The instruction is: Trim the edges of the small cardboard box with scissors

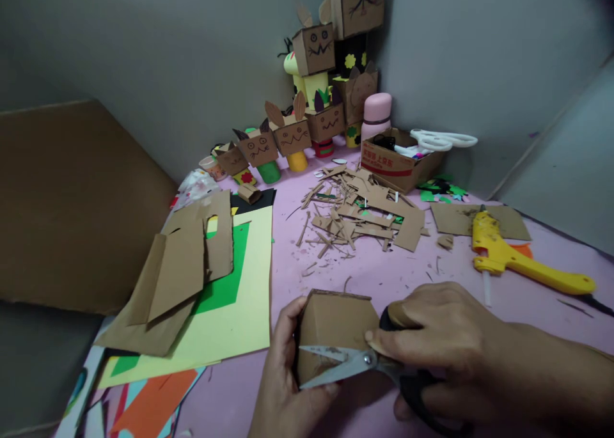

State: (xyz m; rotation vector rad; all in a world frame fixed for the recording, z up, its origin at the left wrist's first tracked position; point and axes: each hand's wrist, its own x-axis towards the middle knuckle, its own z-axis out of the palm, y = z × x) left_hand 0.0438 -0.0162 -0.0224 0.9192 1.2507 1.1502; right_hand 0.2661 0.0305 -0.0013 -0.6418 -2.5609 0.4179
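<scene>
Near the front of the table, my left hand [288, 374] grips a small cardboard box [340, 320] from its left side, thumb underneath and fingers along the edge. My right hand [446, 342] is closed around the black handles of a pair of scissors [357, 361]. Its silver blades are parted and lie across the near face of the box, pointing left. Part of the box's near side is hidden behind the blades and my left thumb. A heap of cardboard scraps [364, 208] lies just beyond the box.
A yellow glue gun [527, 259] rests at right by a cardboard piece [441, 217]. Coloured paper sheets [254, 297] and cut cardboard [177, 272] lie left. Cardboard animal figures [292, 137], a pink bottle [377, 110] and a supply box [398, 163] with white scissors [444, 139] stand behind.
</scene>
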